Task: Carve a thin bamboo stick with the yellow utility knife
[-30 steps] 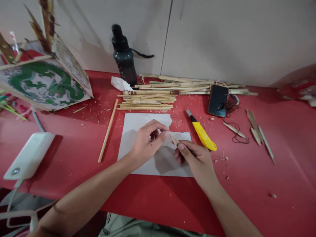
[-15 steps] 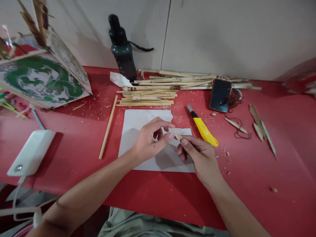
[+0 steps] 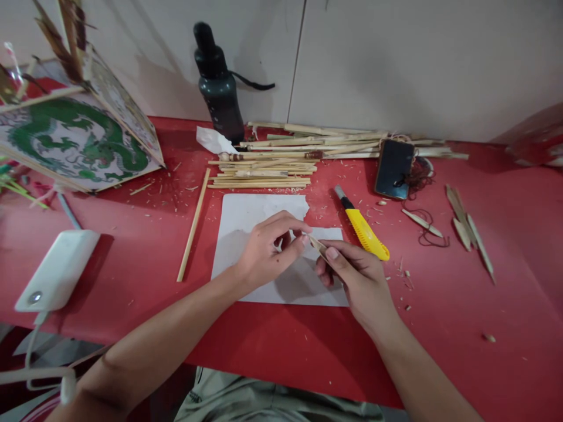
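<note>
My right hand (image 3: 354,275) pinches a short pointed bamboo sliver (image 3: 315,242) between thumb and fingers. My left hand (image 3: 269,246) is curled, its thumb and forefinger touching the sliver's tip. Both hands hover over a torn white sheet of paper (image 3: 246,220) on the red table (image 3: 440,305). A yellow utility knife (image 3: 363,231) lies just right of the paper, near my right hand.
A pile of bamboo sticks (image 3: 281,161) lies behind the paper, one loose stick (image 3: 193,225) to its left. A dark bottle (image 3: 219,88), a phone (image 3: 393,169), carved slivers (image 3: 466,225), a white power bank (image 3: 57,269) and a dragon-painted lantern (image 3: 79,138) surround them.
The hands have barely moved; my left fingers have closed slightly onto the sliver's tip. The view shifted a little.
</note>
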`<state>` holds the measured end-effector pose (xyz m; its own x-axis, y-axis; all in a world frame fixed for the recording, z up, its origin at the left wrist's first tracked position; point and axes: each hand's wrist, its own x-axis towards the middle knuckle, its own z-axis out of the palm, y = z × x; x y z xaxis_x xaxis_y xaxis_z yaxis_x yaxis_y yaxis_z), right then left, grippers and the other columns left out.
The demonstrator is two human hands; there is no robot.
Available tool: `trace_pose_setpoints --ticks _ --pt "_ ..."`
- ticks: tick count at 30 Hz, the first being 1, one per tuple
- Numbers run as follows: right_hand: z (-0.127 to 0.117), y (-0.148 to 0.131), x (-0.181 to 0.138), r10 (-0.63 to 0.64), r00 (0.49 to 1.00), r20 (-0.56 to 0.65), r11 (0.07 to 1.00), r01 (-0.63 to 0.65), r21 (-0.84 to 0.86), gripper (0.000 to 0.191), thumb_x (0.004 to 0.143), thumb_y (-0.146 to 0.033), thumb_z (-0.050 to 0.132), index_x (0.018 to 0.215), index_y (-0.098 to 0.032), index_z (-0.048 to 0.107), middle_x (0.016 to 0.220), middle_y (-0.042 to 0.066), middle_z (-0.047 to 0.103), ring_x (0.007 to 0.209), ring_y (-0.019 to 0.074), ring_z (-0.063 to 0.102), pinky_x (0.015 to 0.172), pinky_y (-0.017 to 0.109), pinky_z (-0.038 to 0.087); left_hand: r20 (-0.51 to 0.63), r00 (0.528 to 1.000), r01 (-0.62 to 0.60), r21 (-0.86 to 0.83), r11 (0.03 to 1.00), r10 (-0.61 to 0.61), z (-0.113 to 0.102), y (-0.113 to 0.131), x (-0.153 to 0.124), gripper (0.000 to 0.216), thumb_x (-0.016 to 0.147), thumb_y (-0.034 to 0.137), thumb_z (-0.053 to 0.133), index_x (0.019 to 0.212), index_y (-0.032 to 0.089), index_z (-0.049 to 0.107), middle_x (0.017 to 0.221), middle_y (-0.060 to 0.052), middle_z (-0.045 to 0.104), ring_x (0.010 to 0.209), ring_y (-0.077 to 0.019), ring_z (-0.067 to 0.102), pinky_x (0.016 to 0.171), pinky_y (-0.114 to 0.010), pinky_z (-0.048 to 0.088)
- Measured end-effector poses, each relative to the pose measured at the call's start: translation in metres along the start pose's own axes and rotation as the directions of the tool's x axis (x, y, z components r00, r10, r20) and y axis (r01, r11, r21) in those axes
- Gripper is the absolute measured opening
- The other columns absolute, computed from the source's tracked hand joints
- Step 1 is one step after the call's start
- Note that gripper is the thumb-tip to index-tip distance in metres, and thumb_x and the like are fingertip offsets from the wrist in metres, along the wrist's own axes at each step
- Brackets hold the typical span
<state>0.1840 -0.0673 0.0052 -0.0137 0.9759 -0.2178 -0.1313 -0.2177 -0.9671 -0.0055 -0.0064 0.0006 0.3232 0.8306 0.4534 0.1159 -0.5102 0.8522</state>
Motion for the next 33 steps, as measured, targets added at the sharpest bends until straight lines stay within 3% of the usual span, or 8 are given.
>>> trace_pose_setpoints --ticks 6,10,14,22,25,29,33 --pt "-0.001 0.000 -0.001 -0.028 1.000 0.002 0.999 0.028 0.014 0.033 0.097 -0.049 0.064 0.109 -0.020 0.075 0.072 0.002 0.068 0.055 0.0132 0.058 0.050 0.027 0.045 -0.086 0.981 0.167 -0.065 0.984 -0.172 -0.001 0.001 0.002 0.011 0.094 0.029 0.067 0.099 0.020 0.071 0.083 -0.001 0.063 0.064 -0.0076 0.050 0.058 -0.022 0.042" --pt "0.001 -0.004 -0.001 -0.061 0.997 -0.039 0.998 0.062 0.014 0.034 0.099 -0.048 0.060 0.111 -0.020 0.075 0.076 0.003 0.070 0.057 0.0131 0.060 0.051 0.027 0.045 -0.183 0.909 0.326 -0.244 0.913 -0.373 -0.002 -0.001 0.006 0.014 0.092 0.033 0.068 0.096 0.020 0.069 0.072 0.002 0.057 0.057 -0.0071 0.043 0.051 -0.023 0.035" --pt "0.001 -0.004 0.000 -0.076 0.994 -0.073 0.997 0.076 -0.002 0.030 0.097 -0.045 0.063 0.111 -0.021 0.075 0.079 0.003 0.072 0.058 0.0139 0.061 0.052 0.028 0.047 -0.215 0.861 0.378 -0.335 0.863 -0.461 -0.004 -0.004 0.011 0.010 0.089 0.029 0.068 0.091 0.019 0.066 0.067 0.003 0.052 0.052 -0.0063 0.039 0.046 -0.023 0.029" --pt "-0.003 -0.003 0.000 -0.116 0.986 -0.118 0.991 0.107 -0.085 0.024 0.096 -0.044 0.066 0.097 -0.022 0.076 0.084 0.004 0.074 0.060 0.0146 0.063 0.054 0.029 0.050 -0.157 0.881 0.374 -0.348 0.860 -0.447 -0.003 -0.005 0.009 0.006 0.086 0.024 0.066 0.085 0.020 0.062 0.068 0.003 0.052 0.054 -0.0072 0.042 0.049 -0.024 0.033" --pt "-0.002 -0.004 -0.001 -0.122 0.987 -0.109 0.992 0.118 -0.043 0.026 0.095 -0.044 0.067 0.109 -0.024 0.076 0.085 0.004 0.075 0.061 0.0152 0.064 0.054 0.030 0.050 -0.130 0.896 0.366 -0.327 0.871 -0.426 -0.002 -0.004 0.007 0.004 0.088 0.023 0.064 0.087 0.019 0.062 0.069 0.003 0.051 0.056 -0.0075 0.042 0.051 -0.023 0.034" --pt "0.000 -0.007 -0.003 -0.173 0.979 -0.109 0.984 0.168 -0.055 0.026 0.094 -0.042 0.069 0.114 -0.027 0.078 0.082 0.002 0.074 0.063 0.0141 0.064 0.056 0.029 0.050 -0.060 0.942 0.320 -0.144 0.936 -0.331 -0.001 -0.001 0.004 0.003 0.090 0.019 0.060 0.090 0.019 0.063 0.072 0.002 0.056 0.059 -0.0080 0.046 0.054 -0.023 0.037" --pt "-0.002 -0.014 -0.003 -0.272 0.955 -0.122 0.919 0.220 -0.328 0.021 0.095 -0.040 0.068 0.104 -0.027 0.082 0.070 0.000 0.069 0.058 0.0126 0.062 0.056 0.027 0.051 0.060 0.984 0.160 0.127 0.979 -0.168 -0.002 0.000 0.002 0.011 0.090 0.013 0.057 0.094 0.020 0.064 0.084 0.000 0.063 0.069 -0.0091 0.054 0.062 -0.024 0.042"
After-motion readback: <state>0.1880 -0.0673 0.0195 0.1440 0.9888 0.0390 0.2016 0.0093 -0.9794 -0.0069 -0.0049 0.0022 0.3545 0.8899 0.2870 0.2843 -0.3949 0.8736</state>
